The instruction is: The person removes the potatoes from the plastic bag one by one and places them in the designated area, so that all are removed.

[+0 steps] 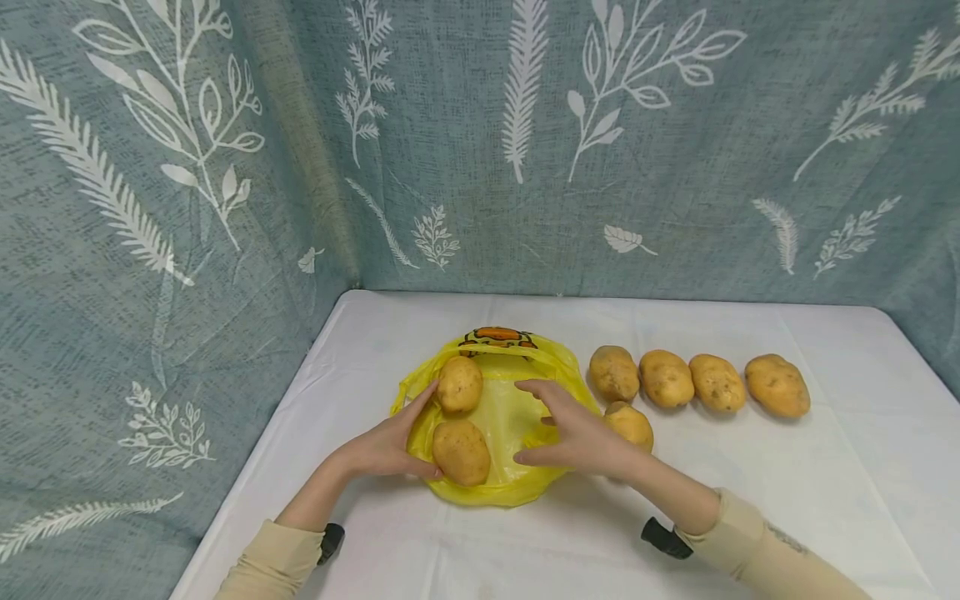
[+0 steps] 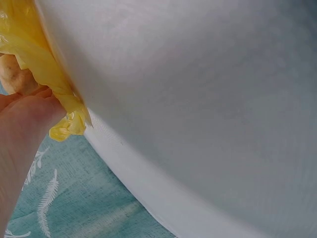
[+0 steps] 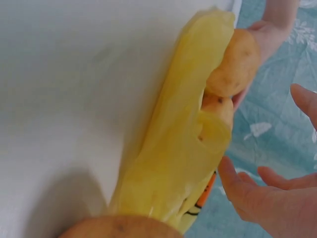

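Two potatoes sit in the yellow bag (image 1: pixel 504 497) on the white surface (image 1: pixel 750 517): the far potato (image 1: pixel 460 384) and the near potato (image 1: pixel 461 452), both along the bag's left side. They lie just right of the left hand (image 1: pixel 381 447), which is the nearer one; its thumb and fingers are spread apart at the left rim. The right hand (image 1: pixel 573 435) is over the bag's right part, fingers curved and well apart from the thumb, with nothing between them; across a gap, the pair lies left of it. Its fingertips point left, away from the partly hidden loose potato (image 1: pixel 632 425) just right of its wrist.

The far potato's long axis runs roughly near to far; the near potato's slants from far left to near right. The bag is slightly longer left to right, its orange print (image 1: pixel 497 334) at the far side. Four more potatoes (image 1: pixel 667 379) form a row at the far right.
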The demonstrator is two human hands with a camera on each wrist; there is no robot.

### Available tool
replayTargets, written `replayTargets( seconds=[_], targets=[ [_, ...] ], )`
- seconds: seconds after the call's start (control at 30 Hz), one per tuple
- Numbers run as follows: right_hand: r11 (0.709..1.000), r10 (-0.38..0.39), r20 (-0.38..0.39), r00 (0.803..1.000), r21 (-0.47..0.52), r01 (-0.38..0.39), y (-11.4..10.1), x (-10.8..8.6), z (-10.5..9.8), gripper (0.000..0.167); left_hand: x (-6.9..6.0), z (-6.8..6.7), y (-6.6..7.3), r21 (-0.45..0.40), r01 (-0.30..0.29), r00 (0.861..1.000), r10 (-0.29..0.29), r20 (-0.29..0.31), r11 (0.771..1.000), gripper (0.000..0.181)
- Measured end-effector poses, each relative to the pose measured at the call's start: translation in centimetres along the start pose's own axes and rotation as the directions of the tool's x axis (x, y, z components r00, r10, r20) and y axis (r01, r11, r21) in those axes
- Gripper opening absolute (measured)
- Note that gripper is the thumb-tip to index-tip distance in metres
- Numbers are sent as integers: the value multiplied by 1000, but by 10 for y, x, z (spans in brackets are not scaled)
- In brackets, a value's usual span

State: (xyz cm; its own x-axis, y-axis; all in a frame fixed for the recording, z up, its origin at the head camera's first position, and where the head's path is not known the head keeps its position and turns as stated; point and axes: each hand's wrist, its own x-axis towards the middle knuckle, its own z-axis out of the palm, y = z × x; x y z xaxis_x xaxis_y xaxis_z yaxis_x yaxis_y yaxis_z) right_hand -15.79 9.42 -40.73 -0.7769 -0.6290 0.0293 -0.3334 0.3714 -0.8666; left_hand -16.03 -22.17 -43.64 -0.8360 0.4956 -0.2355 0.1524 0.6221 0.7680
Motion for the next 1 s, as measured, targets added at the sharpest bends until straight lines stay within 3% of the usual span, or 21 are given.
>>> replayTargets(
  seconds=[0.37, 0.8, 1.0],
  targets=[
    [999, -34, 43, 999, -34, 36, -4, 16, 17, 83, 0, 1, 0, -3, 7, 1000, -7, 0, 1000, 123],
    [994, 4, 105, 995, -112, 8, -10, 32, 37, 84, 1, 0, -1, -12, 2, 1000, -1, 3, 1000, 122],
    [993, -14, 133, 991, -113, 29, -11, 36, 42, 84, 1, 0, -2, 0, -2, 1000, 2, 3, 1000, 122]
  ],
)
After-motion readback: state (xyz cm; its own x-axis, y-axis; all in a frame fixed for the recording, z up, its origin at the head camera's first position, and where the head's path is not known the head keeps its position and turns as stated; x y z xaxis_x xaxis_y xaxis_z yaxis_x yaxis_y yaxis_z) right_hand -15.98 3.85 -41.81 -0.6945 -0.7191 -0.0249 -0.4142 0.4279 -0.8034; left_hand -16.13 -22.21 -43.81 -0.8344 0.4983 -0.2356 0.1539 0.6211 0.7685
